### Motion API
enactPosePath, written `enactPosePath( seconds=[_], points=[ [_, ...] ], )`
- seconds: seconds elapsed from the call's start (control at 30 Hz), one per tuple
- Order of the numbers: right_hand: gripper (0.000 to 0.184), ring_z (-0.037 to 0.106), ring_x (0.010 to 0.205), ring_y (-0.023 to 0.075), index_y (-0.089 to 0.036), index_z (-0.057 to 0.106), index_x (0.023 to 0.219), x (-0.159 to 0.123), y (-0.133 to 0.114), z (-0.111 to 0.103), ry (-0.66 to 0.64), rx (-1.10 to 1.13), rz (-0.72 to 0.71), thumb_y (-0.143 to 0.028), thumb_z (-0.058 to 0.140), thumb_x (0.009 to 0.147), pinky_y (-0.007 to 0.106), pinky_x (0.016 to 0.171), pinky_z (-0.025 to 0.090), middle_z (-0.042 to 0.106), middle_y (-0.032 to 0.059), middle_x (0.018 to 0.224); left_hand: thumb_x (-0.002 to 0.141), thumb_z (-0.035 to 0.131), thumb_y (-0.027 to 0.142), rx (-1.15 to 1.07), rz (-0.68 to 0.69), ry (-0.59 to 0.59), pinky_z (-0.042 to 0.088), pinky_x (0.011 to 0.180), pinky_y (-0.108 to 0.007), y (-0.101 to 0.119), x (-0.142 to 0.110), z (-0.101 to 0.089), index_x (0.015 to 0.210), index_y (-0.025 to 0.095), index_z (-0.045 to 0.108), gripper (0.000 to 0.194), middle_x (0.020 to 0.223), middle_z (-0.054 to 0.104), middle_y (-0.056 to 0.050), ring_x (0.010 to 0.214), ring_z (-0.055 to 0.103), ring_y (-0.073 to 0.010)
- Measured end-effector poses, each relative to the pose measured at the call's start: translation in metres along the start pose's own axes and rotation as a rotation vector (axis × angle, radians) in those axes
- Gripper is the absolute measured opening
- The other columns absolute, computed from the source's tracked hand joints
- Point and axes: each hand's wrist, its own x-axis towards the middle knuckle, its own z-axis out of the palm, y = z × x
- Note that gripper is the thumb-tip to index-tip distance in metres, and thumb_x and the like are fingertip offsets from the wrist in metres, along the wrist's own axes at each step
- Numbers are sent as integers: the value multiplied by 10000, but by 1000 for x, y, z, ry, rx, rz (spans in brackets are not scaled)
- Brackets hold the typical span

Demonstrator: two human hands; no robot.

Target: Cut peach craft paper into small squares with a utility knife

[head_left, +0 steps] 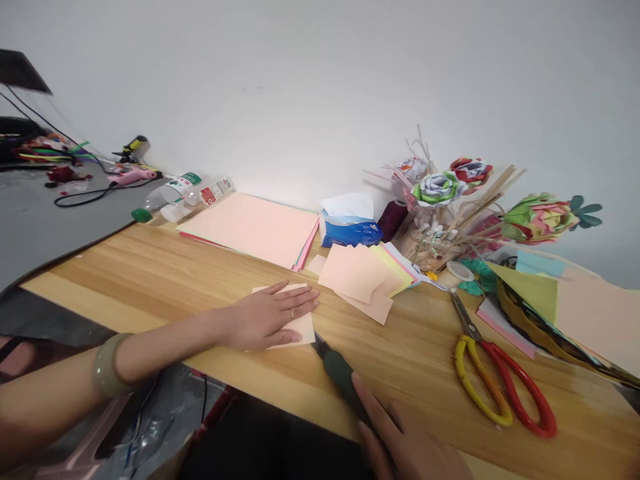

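Observation:
My left hand lies flat with its fingers stretched out over a small pale peach sheet of paper, pressing it to the wooden table. Much of that sheet is covered by the palm. In my right hand, at the bottom of the view, is a utility knife with a dark green handle. Its tip points away from me and sits at the sheet's right corner; whether it touches the paper I cannot tell. Just beyond my left fingertips lie several cut peach squares, partly over yellow and other coloured sheets.
A stack of large coloured paper and a tissue pack sit against the wall. Scissors with red and yellow handles lie at right. Paper flowers stand behind. Plastic bottles and a pink glue gun are at left.

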Motion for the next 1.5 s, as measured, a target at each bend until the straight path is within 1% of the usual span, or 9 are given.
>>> enactPosePath(
  seconds=[0.17, 0.3, 0.37, 0.47, 0.63, 0.9, 1.13, 1.27, 1.5],
  points=[
    [495, 634, 528, 128, -357, 331, 1385, 8, -1, -4, 26, -1, -9, -288, 394, 900, 193, 451, 496, 669, 0, 794, 949, 213, 515, 25, -8, 15, 3, 1120, -351, 2, 1, 0, 1459, 170, 39, 640, 1523, 51, -68, 1399, 16, -176],
    [488, 626, 516, 126, -361, 333, 1383, 8, 2, -4, 20, -10, -14, -295, 384, 903, 191, 438, 484, 666, -2, 789, 910, 228, 593, 83, -124, 55, -23, 1108, -442, 3, 1, 4, 1451, 92, 39, 761, 1508, -15, -157, 1387, -82, -252],
    [485, 627, 523, 127, -367, 337, 1380, 8, 2, -3, 20, -12, -17, -301, 385, 902, 192, 441, 482, 667, -1, 798, 901, 222, 611, 90, -154, 46, -3, 1106, -459, 2, 1, 6, 1448, 78, 42, 785, 1504, -15, -178, 1383, -90, -265],
    [475, 624, 525, 132, -376, 360, 1366, 10, -2, 1, 37, -26, 20, -300, 384, 898, 204, 448, 485, 664, 1, 808, 904, 218, 605, 74, -145, 30, 33, 1116, -420, 1, 0, 7, 1447, 68, 29, 787, 1505, -16, -176, 1385, -81, -254],
    [462, 631, 549, 149, -363, 394, 1350, 14, -11, 7, 72, -59, 107, -279, 364, 897, 240, 499, 507, 655, 17, 811, 907, 216, 599, 59, -140, 29, 35, 1125, -382, 2, 1, 5, 1445, 52, 11, 794, 1509, -19, -168, 1387, -72, -243],
    [477, 648, 580, 149, -343, 350, 1379, 29, -3, -3, -15, 12, 35, -287, 374, 906, 211, 475, 491, 674, 27, 843, 909, 209, 596, 67, -147, 27, 44, 1126, -379, 3, 1, 5, 1442, 49, -6, 794, 1511, -15, -170, 1386, -79, -236],
    [450, 656, 597, 156, -276, 373, 1372, 36, -3, -3, -41, -9, 1, -289, 335, 924, 233, 489, 516, 663, 35, 855, 910, 213, 595, 63, -142, 35, 47, 1127, -379, 1, 0, 7, 1441, 56, -31, 795, 1510, -35, -170, 1385, -90, -233],
    [443, 649, 572, 153, -250, 366, 1373, 41, -2, -3, -54, -31, -14, -292, 296, 937, 246, 477, 518, 651, 34, 851, 913, 242, 580, 48, -130, 69, 65, 1128, -379, 0, 0, 9, 1440, 76, -76, 796, 1510, -61, -163, 1386, -81, -239],
    [432, 644, 563, 153, -242, 389, 1359, 50, -3, -4, -38, -73, -8, -297, 302, 939, 236, 436, 473, 644, 28, 814, 916, 268, 566, 16, -117, 93, 72, 1128, -387, -1, -1, 10, 1436, 99, -116, 797, 1510, -86, -156, 1386, -74, -253]
  ],
)
